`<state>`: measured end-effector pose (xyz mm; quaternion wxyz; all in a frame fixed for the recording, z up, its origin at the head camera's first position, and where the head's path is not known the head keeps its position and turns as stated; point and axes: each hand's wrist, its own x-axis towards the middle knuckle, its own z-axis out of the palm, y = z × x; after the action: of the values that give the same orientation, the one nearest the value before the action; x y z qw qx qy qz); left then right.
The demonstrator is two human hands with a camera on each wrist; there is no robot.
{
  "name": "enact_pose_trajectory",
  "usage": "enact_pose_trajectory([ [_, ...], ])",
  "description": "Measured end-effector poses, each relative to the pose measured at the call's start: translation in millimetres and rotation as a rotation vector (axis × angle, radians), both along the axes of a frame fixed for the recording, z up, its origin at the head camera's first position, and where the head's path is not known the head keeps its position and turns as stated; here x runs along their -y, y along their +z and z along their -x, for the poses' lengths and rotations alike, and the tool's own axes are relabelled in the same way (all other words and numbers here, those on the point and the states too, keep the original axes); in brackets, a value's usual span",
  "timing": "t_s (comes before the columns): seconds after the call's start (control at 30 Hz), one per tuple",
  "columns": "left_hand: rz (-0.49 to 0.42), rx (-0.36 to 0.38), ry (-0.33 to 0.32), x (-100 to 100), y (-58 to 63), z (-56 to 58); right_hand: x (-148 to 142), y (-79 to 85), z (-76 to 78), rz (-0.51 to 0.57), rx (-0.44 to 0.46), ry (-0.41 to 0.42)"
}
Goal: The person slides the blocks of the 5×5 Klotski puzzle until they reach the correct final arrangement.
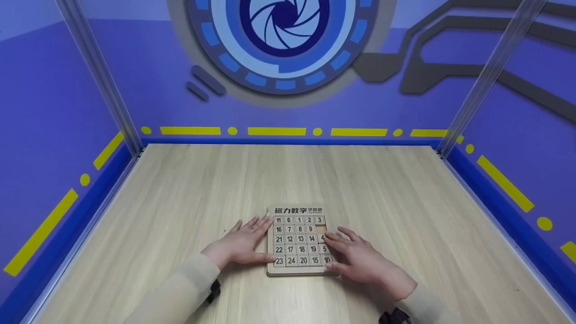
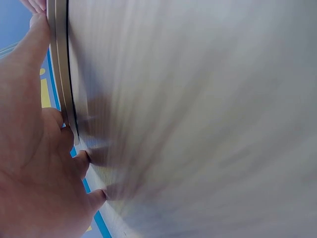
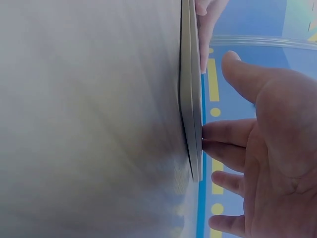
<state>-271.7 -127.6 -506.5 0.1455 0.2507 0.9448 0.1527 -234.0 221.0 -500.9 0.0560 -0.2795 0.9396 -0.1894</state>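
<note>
A wooden sliding number puzzle (image 1: 297,271) lies flat on the table, with rows of numbered tiles and dark lettering along its top. Its one gap (image 1: 320,229) is in the right column, below tile 3 (image 1: 320,220) and above tile 4 (image 1: 321,238). My left hand (image 1: 240,243) rests at the left side, fingertips along the frame and thumb near tile 23 (image 1: 279,261). My right hand (image 1: 360,258) is over the right edge, fingertips at tile 4 and thumb near tile 10 (image 1: 327,260). Both wrist views show the puzzle's side edge-on, fingers extended.
The wood-grain table (image 1: 216,180) reaches back to a blue printed wall (image 1: 279,119). Side walls with yellow dashes stand left (image 1: 45,135) and right (image 1: 531,148), joined to the back wall by clear corner posts.
</note>
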Motion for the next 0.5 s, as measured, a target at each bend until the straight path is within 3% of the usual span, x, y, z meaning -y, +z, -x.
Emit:
enact_pose_trajectory([
  [0.5, -0.001, 0.005, 0.001, -0.5, 0.7, -1.2, 5.9, -1.9, 11.7, -0.029, 0.014, -0.047],
])
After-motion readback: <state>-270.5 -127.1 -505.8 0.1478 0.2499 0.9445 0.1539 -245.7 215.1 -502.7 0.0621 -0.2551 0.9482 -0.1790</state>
